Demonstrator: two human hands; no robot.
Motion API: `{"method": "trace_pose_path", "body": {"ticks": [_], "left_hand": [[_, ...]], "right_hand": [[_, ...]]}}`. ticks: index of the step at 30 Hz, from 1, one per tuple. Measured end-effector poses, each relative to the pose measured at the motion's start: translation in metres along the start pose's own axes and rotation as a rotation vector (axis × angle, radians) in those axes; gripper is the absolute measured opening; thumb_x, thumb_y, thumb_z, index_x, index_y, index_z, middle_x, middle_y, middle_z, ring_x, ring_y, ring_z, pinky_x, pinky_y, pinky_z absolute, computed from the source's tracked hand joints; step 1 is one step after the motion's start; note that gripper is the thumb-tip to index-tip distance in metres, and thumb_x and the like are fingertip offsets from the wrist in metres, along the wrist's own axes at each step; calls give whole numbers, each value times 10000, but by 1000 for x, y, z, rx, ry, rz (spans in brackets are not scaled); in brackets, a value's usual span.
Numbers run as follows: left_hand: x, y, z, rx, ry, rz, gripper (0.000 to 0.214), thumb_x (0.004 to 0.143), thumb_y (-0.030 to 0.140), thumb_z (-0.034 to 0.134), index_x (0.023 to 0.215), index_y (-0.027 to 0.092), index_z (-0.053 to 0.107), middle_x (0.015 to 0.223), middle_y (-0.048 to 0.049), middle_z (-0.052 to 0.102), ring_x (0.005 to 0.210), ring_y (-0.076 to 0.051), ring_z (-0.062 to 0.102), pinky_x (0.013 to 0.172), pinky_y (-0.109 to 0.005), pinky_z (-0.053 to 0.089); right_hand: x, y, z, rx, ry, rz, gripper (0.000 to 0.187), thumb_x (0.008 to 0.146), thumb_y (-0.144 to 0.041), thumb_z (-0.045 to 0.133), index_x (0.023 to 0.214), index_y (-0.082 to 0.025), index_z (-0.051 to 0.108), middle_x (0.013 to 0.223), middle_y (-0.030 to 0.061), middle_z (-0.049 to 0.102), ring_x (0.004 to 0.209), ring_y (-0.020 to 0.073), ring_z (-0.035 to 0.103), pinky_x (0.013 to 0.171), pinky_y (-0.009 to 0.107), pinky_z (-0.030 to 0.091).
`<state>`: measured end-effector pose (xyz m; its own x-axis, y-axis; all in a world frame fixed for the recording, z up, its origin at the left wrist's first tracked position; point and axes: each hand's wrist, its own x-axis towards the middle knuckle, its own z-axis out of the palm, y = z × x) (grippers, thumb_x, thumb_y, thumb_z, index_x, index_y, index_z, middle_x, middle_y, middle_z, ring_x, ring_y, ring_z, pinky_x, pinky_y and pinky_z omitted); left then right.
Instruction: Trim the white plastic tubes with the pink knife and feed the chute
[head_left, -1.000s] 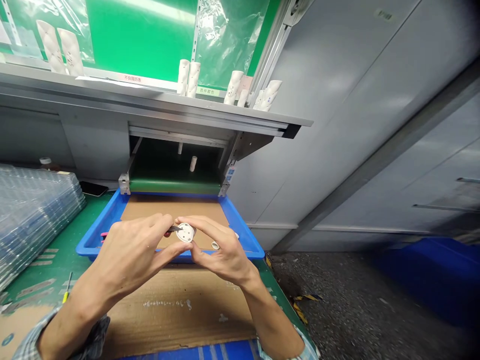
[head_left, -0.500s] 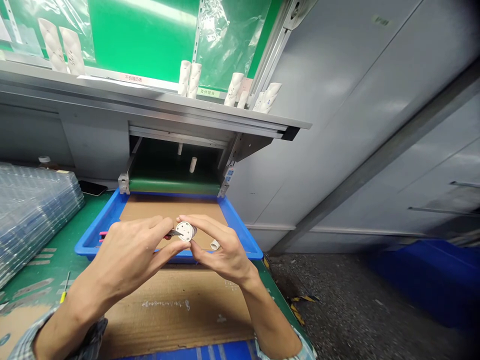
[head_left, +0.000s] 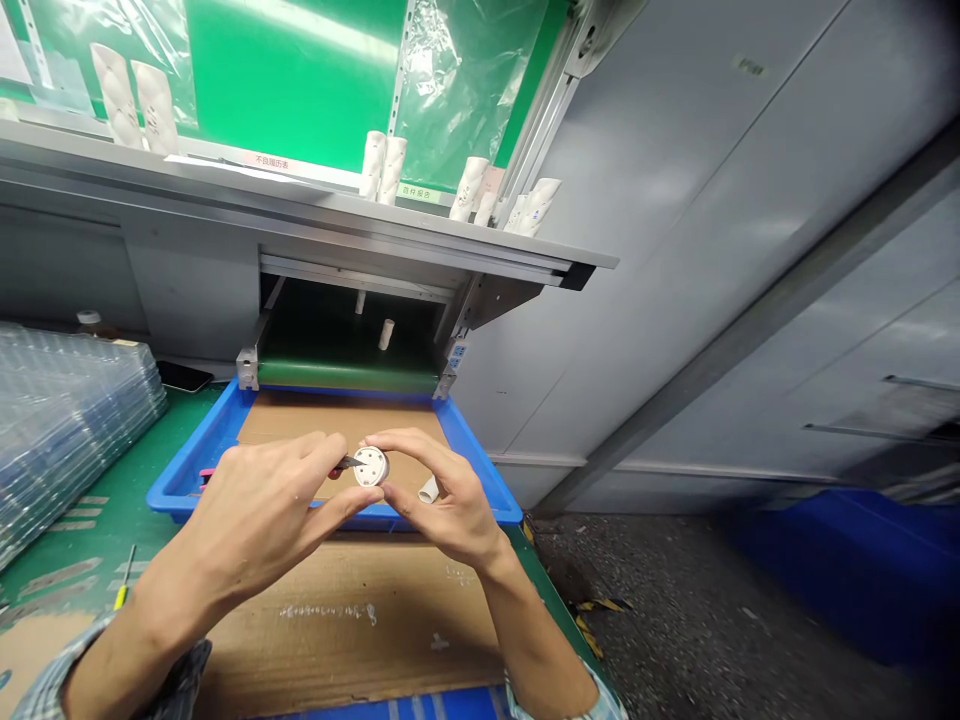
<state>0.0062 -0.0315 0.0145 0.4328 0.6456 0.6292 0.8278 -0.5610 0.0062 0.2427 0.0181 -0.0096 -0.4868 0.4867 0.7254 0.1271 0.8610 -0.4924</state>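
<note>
From my remote station I had the hands close together; the right hand [head_left: 450, 500] pinched a white round plastic disc [head_left: 370, 466] between thumb and fingers, and the left hand [head_left: 255, 530] gripped a small metal-tipped tool [head_left: 347, 463], its tip at the disc's edge; a short white plastic tube [head_left: 428, 489] lay just beyond the right hand, in a blue tray [head_left: 180, 497] lined with cardboard [head_left: 300, 425]; farther beyond the hands, a green conveyor belt [head_left: 345, 377] ran beneath a shelf [head_left: 300, 215] holding white cylindrical parts [head_left: 382, 168]; clear plastic trays [head_left: 67, 440] stood stacked left of the left hand, on the green-topped table [head_left: 97, 520].
</note>
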Motion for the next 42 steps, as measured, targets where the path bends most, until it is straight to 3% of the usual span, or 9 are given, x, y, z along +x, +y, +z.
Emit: {"method": "trace_pose_path", "body": {"ticks": [6, 13, 26, 34, 42], "left_hand": [[-2, 2, 2, 44, 9, 7, 468, 1177, 574, 332, 964, 249, 594, 794, 12, 748, 654, -217, 718, 552, -343, 307], [2, 9, -3, 121, 101, 67, 517, 1190, 548, 261, 862, 248, 526, 647, 34, 629, 504, -187, 602, 515, -331, 285], [-1, 14, -1, 112, 119, 60, 470, 1200, 501, 259, 877, 256, 495, 653, 30, 613, 541, -194, 606, 552, -340, 301], [-3, 17, 4, 107, 117, 55, 447, 1196, 510, 286, 885, 260, 488, 685, 29, 614, 583, -204, 638, 564, -349, 316], [-3, 15, 7, 51, 83, 19, 442, 1186, 546, 293, 932, 255, 507, 734, 27, 669, 597, -206, 675, 546, -343, 336]], "right_hand": [[-2, 2, 2, -96, 31, -40, 397, 1072, -317, 727, 1464, -264, 686, 1248, 103, 740, 1100, 216, 760, 968, 342, 656], [-1, -1, 7, -174, 126, -112, 277, 1030, -214, 768, 1301, -245, 720, 1139, 66, 696, 1002, 185, 736, 892, 299, 655], [-3, -5, 21, -337, 311, -185, 320, 973, -128, 786, 1239, -229, 639, 1046, 64, 711, 927, 218, 693, 782, 350, 627], [-8, -3, 28, -402, 408, -228, 241, 1028, -224, 741, 1229, -222, 608, 1009, 58, 677, 869, 211, 651, 732, 354, 605], [-8, -3, 28, -436, 423, -233, 234, 1048, -259, 722, 1245, -234, 597, 998, 53, 681, 861, 221, 657, 726, 371, 600]]}}
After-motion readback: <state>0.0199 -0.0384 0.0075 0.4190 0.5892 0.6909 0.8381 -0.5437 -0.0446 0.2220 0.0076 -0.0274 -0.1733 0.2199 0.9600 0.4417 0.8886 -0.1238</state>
